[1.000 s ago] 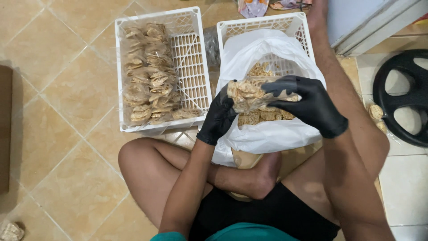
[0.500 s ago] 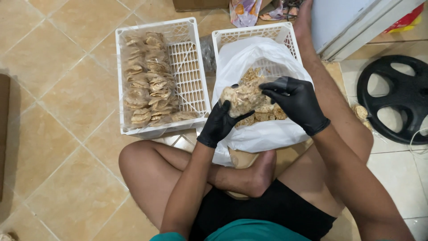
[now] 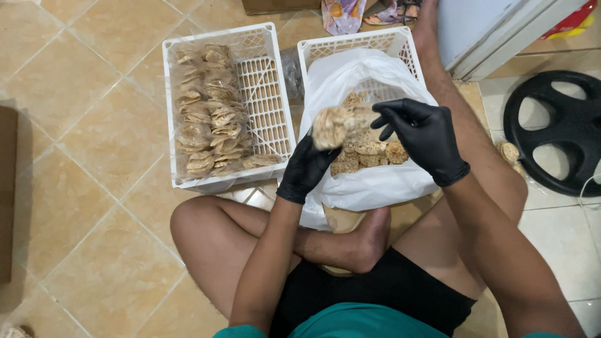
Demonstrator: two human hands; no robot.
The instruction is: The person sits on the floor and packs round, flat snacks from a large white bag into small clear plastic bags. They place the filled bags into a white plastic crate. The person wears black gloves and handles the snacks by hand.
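**Inspector A:** Item in hand: a stack of round, pale-brown crackers point(image 3: 332, 127), held above the open white plastic bag point(image 3: 375, 188). State of the hands?

**Inspector B:** Both wear black gloves. The left hand point(image 3: 307, 170) comes up from below, fingers closed around the lower edge of the stack, gripping it. The right hand point(image 3: 421, 134) is just beside the stack on its right, fingers curled toward it; whether the fingertips touch the crackers I cannot tell from this angle.

**Inspector A:** Contents of the bag?

**Inspector B:** More loose crackers point(image 3: 372, 153) of the same kind lie inside, directly under the hands. The bag sits in a white lattice crate point(image 3: 350, 47), its mouth folded outward over the crate's near rim.

**Inspector A:** Adjacent items?

**Inspector B:** A second white crate point(image 3: 266, 94) stands just beside the first, on its left. Its left half holds two rows of clear packets of crackers point(image 3: 206, 112); its right half shows bare lattice bottom.

**Inspector A:** Surroundings?

**Inspector B:** The person sits cross-legged on a tan tiled floor point(image 3: 81, 125), one bare foot point(image 3: 369, 241) tucked beneath the bag. To the right, a black weight plate point(image 3: 563, 134) lies on the floor, with a few stray crackers point(image 3: 510, 152) near its left edge. A white appliance corner point(image 3: 494, 31) is at upper right.
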